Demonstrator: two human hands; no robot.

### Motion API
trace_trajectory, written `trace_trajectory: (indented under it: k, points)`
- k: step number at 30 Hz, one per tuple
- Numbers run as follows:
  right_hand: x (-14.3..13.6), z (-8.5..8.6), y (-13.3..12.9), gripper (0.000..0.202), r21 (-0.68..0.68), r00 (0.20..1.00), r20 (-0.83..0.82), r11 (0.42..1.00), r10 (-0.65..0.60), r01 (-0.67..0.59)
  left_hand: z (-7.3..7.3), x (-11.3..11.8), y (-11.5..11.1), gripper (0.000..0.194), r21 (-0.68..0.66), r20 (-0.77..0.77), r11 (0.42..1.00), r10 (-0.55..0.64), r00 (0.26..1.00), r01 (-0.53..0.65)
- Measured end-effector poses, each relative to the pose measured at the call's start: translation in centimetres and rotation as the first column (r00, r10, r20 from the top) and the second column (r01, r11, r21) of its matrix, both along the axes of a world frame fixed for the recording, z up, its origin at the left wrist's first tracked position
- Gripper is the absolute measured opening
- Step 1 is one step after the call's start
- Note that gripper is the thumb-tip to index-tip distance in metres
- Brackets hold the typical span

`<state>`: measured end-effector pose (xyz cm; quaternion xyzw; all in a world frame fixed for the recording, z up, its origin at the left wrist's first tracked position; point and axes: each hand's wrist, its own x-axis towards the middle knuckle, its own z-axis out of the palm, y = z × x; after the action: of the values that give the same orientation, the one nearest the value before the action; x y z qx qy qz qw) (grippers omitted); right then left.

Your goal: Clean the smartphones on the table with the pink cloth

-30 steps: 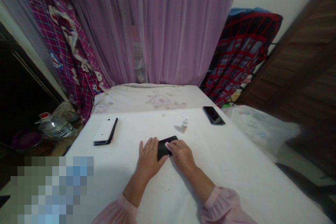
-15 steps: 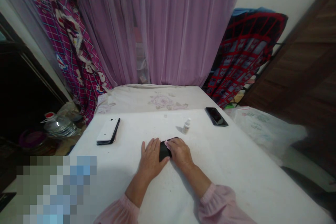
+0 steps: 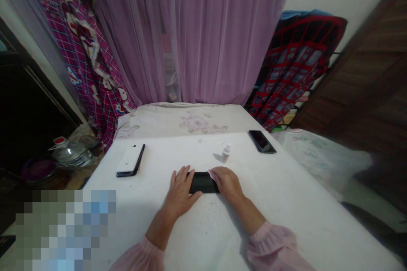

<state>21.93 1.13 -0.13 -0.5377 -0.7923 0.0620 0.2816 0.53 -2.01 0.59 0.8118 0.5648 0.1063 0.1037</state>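
The black phone [image 3: 203, 182] lies flat on the white table [image 3: 286, 203], long axis from 9 to 3 o'clock; left hand [image 3: 180, 188] presses its 9 o'clock end, fingers spread flat; right hand [image 3: 227, 182] covers the 3 o'clock end, fingers curled, equally near.

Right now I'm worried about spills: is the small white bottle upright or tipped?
Upright. The small white bottle stands on its base on the white table, cap uppermost, just beyond the right hand.
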Motion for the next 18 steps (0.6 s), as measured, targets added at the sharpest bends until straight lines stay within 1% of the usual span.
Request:
trace_trajectory:
  k: [3, 6, 8, 10, 13, 15, 18]
  points:
    - [0.6, 0.1, -1.9, 0.024, 0.003, 0.999, -0.048, 1.000, 0.000, 0.000, -0.1, -0.4, 0.0, 0.065, 0.018, 0.024, 1.000, 0.011, 1.000, -0.012]
    - [0.7, 0.0, -4.2, 0.025, 0.009, 0.990, -0.131, 0.999, 0.043, -0.042, 0.2, -0.3, -0.2, 0.059, 0.009, 0.017, 1.000, 0.007, 1.000, -0.007]
    - [0.4, -0.1, -5.5, 0.024, 0.012, 0.981, -0.176, 0.997, 0.078, -0.077, 0.5, 0.2, -0.4, 0.063, -0.006, -0.002, 1.000, 0.010, 1.000, -0.010]
    - [0.0, -0.3, -6.4, 0.024, 0.014, 0.974, -0.209, 0.996, 0.087, -0.086, 0.8, 0.8, -0.7, 0.076, -0.031, -0.033, 0.999, 0.020, 0.999, -0.021]
    - [-0.5, -0.5, -6.7, 0.024, 0.015, 0.967, -0.248, 0.998, 0.061, -0.059, 1.2, 1.5, -1.0, 0.096, -0.080, -0.081, 0.996, 0.023, 0.996, -0.029]
    - [-0.8, -0.6, -6.3, 0.024, 0.009, 0.966, -0.256, 0.999, 0.044, -0.043, 1.4, 1.8, -1.0, 0.099, -0.106, -0.096, 0.994, 0.018, 0.995, -0.028]
    - [-1.3, -0.6, -5.0, 0.025, 0.007, 0.973, -0.231, 1.000, 0.022, -0.021, 1.6, 1.8, -1.0, 0.099, -0.128, -0.097, 0.991, 0.012, 0.995, -0.025]
